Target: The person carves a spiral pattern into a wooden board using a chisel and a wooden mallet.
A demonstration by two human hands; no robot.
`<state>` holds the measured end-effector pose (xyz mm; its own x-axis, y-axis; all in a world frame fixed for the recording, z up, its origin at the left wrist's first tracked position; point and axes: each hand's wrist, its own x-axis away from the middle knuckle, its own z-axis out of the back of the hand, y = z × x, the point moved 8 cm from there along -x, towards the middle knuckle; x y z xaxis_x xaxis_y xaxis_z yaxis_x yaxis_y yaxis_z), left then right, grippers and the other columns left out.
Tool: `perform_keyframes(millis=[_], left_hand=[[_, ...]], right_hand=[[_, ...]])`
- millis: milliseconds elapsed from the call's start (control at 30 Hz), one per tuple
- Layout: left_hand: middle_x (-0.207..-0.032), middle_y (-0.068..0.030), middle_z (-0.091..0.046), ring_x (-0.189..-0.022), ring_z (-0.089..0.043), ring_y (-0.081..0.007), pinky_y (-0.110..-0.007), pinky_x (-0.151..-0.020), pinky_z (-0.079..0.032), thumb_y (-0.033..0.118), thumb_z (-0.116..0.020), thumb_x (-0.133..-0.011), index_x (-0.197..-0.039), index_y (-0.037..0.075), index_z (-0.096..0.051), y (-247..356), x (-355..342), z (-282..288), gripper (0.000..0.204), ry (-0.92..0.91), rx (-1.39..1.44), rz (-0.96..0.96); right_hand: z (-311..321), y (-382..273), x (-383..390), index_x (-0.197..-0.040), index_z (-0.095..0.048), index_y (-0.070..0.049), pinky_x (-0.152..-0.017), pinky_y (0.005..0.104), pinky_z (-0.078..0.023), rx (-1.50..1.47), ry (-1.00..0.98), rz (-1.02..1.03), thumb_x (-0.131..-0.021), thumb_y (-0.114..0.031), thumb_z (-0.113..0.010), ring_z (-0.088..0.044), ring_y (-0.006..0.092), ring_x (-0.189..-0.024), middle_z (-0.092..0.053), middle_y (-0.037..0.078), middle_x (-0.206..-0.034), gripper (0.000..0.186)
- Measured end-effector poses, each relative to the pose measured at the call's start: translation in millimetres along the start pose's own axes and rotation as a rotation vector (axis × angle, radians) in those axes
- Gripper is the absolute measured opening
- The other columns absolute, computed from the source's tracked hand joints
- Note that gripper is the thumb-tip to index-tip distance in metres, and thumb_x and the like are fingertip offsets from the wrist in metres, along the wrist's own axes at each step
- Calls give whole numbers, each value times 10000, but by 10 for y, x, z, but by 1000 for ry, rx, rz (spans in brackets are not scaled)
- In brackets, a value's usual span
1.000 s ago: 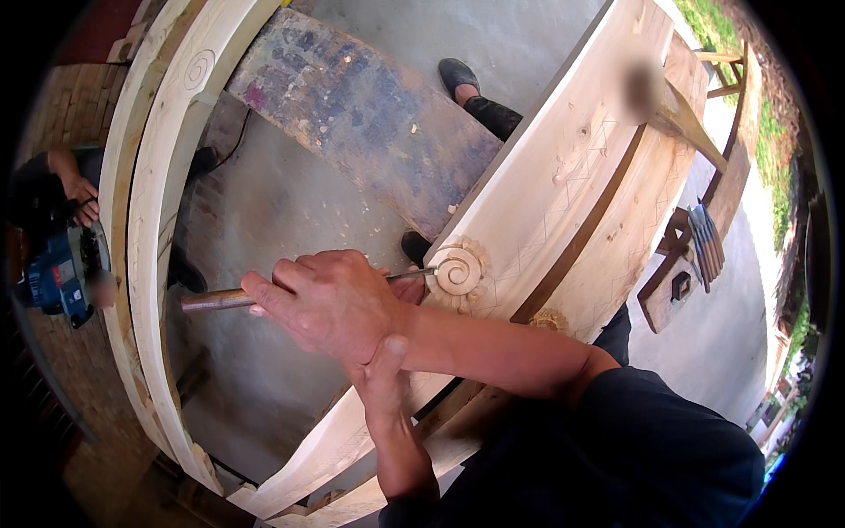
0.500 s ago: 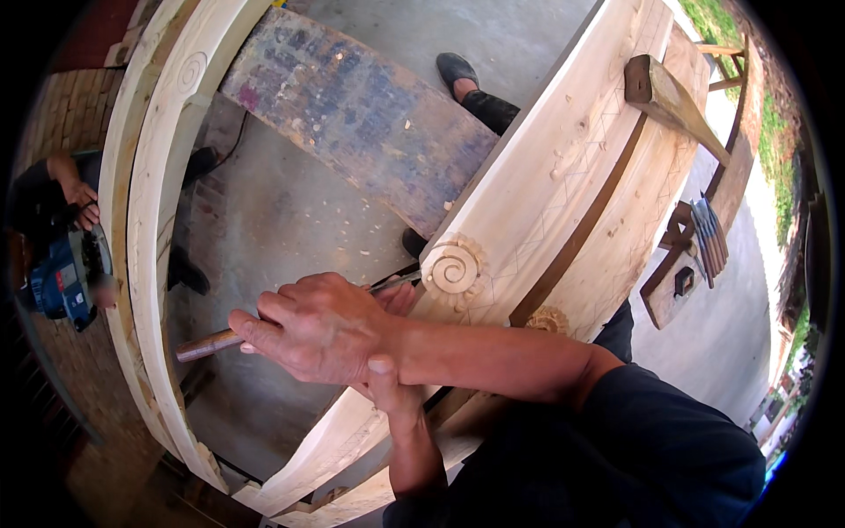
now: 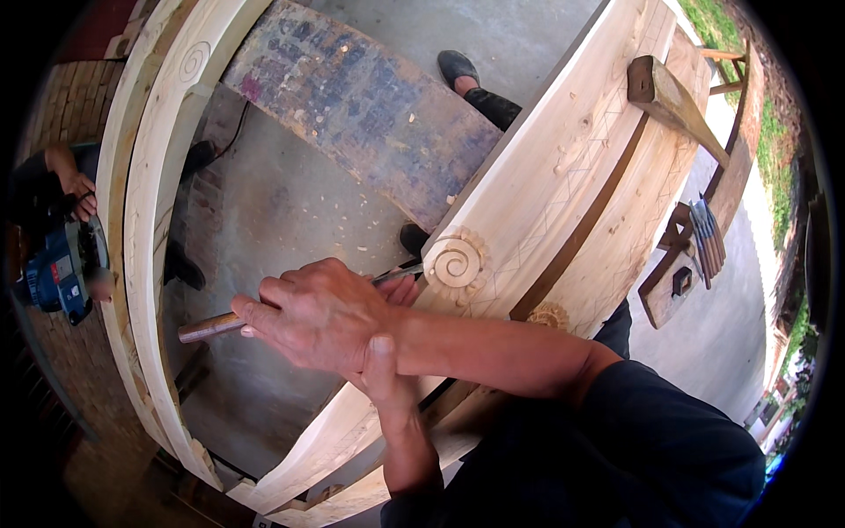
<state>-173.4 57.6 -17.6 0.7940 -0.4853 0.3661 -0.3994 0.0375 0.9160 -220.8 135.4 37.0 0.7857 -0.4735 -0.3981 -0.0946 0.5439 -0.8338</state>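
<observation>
My right hand [image 3: 321,308] is closed round the wooden handle of a carving chisel [image 3: 209,328], whose butt end sticks out to the left. Under the right wrist, my left hand [image 3: 383,370] is mostly hidden. Its thumb lies along the wrist, and its fingertips show by the chisel's metal shank. The chisel's tip meets the left edge of a carved spiral rosette [image 3: 456,266] with a scalloped border, on a pale curved timber [image 3: 546,185]. A second carved rosette [image 3: 547,315] on the neighbouring timber is partly covered by my right forearm.
A wooden mallet [image 3: 664,92] lies on the timbers at upper right. Beyond it, several chisels [image 3: 707,242] rest on a narrow bench [image 3: 656,295]. A paint-stained plank [image 3: 352,106] spans the frame. At left, a co-worker's hand [image 3: 81,195] is by a blue power tool [image 3: 57,275].
My right hand and the chisel handle have risen slightly in the picture, with the grip unchanged. The co-worker's power tool has shifted slightly.
</observation>
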Motion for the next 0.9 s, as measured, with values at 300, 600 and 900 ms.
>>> perform_keyframes(millis=[300,600,900], left_hand=[[-1325,-331,-590,-1246,-641,-466,-554,-1145,-501,490,-832,-806,-1509,-88,-367,-11,-40,24,1023,-61,28,86],[-1311,-342,-601,-1234,-653,-467,-552,-1139,-521,463,-841,-805,-1509,-103,-357,-34,-78,-20,1025,-120,27,120],[-1298,-357,-600,-1211,-666,-468,-548,-1116,-532,591,-768,-832,-1506,-121,-348,1,22,-14,1067,-24,-21,-41]], right_hand=[[-57,68,-1,-1061,-666,-87,-534,407,-565,26,-28,-20,-964,-262,-722,-692,257,-631,-601,65,-722,207],[80,153,17,-1090,-675,-93,-534,405,-563,70,42,-35,-955,-274,-739,-693,248,-635,-611,61,-736,235],[77,-33,9,-1080,-672,-114,-512,381,-549,9,56,29,-952,-284,-745,-674,211,-612,-566,33,-715,225]])
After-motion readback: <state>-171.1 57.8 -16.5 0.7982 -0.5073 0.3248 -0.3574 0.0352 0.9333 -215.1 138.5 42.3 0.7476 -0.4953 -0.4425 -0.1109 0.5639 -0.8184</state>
